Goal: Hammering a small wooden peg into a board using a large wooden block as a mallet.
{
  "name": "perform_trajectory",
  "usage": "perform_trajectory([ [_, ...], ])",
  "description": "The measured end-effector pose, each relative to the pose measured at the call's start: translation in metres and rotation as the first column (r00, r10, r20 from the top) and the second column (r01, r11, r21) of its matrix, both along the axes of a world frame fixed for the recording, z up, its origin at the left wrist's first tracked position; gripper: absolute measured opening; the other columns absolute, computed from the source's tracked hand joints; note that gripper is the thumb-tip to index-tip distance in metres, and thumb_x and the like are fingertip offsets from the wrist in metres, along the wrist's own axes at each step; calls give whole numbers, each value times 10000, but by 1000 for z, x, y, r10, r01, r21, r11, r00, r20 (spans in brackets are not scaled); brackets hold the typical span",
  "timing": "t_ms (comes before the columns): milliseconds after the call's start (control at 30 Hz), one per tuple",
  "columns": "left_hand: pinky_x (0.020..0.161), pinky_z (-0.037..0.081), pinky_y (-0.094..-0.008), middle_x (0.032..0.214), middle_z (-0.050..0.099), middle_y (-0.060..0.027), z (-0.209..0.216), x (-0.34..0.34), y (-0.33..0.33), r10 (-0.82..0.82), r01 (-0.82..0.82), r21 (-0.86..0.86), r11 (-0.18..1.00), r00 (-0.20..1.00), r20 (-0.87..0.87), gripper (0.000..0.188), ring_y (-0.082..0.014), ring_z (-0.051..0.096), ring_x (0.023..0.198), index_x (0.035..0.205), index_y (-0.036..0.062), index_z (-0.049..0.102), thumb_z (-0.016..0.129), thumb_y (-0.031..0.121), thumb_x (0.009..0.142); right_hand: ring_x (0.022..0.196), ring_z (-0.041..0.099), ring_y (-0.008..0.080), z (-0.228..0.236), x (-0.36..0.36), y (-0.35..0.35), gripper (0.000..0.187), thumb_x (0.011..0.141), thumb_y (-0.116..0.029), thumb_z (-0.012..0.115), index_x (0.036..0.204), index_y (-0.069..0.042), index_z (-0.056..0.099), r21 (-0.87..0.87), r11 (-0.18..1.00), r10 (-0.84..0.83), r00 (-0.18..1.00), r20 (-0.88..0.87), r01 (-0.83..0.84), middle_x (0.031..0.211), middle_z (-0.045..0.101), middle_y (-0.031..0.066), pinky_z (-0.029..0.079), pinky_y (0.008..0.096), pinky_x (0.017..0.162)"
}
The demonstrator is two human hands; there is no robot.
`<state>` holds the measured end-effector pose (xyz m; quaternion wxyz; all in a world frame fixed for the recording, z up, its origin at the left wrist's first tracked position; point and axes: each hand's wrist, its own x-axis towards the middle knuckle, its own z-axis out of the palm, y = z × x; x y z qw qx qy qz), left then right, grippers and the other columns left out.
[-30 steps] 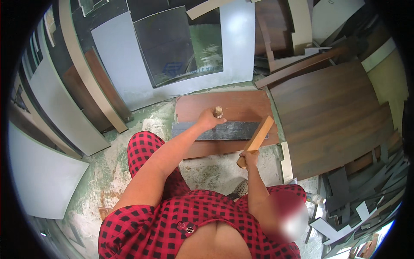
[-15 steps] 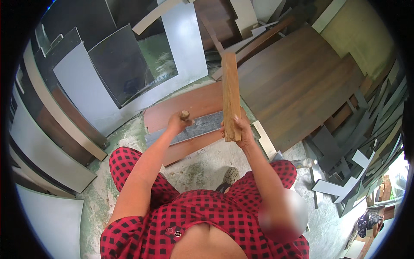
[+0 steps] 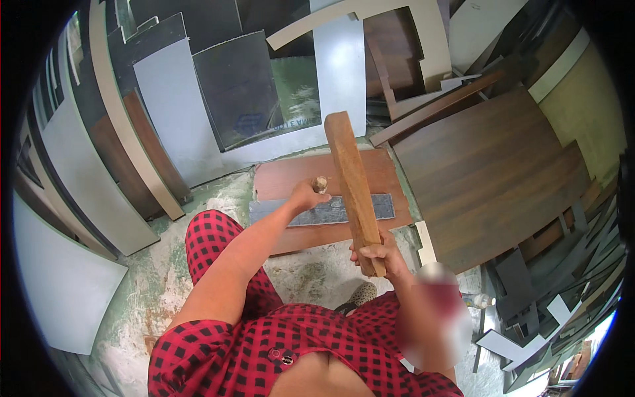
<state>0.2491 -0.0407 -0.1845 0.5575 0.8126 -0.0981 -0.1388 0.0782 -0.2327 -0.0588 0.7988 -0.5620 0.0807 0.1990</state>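
Note:
My left hand (image 3: 307,198) is closed around a short upright tool, of which only the round, worn wooden handle end (image 3: 320,183) shows; its lower part is hidden by the hand. Below it lies a flat grey slab (image 3: 383,206) with a mottled face, on top of a reddish-brown board (image 3: 291,173) on the floor. My right hand (image 3: 382,255) grips the near end of a thick wooden bar (image 3: 354,175). The bar is raised and tilted, its far end above the boards, and it hides part of the slab.
A large dark brown panel (image 3: 489,178) lies at the right, with a narrow cream strip (image 3: 425,243) by its near corner. Offcuts (image 3: 522,264) and a clear bottle (image 3: 477,300) are at the right. Black and white sheets (image 3: 231,86) and curved panels (image 3: 99,172) lean at the back and left.
My right hand has drawn the wooden bar nearer to my body, and the bar now slants with its far end to the left. My left hand still holds the handle over the slab. The view has shifted.

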Motion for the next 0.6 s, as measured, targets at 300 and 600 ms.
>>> perform_trajectory([
  [300,737,466,-300,882,650,-51,-18,17,-1,5,-7,-29,1000,996,-93,458,-148,581,779,1050,40,624,785,190,649,821,618,251,-3,3,-5,649,644,-222,696,1161,68,434,170,981,-100,994,44,91,890,579,164,536,359,671],
  [600,676,453,-317,792,632,-62,-30,23,9,-26,27,23,999,998,-57,340,-159,566,719,882,36,623,787,193,630,724,594,168,-21,13,1,451,634,-59,734,1018,40,518,-154,958,-242,970,14,241,835,591,81,489,308,621],
])
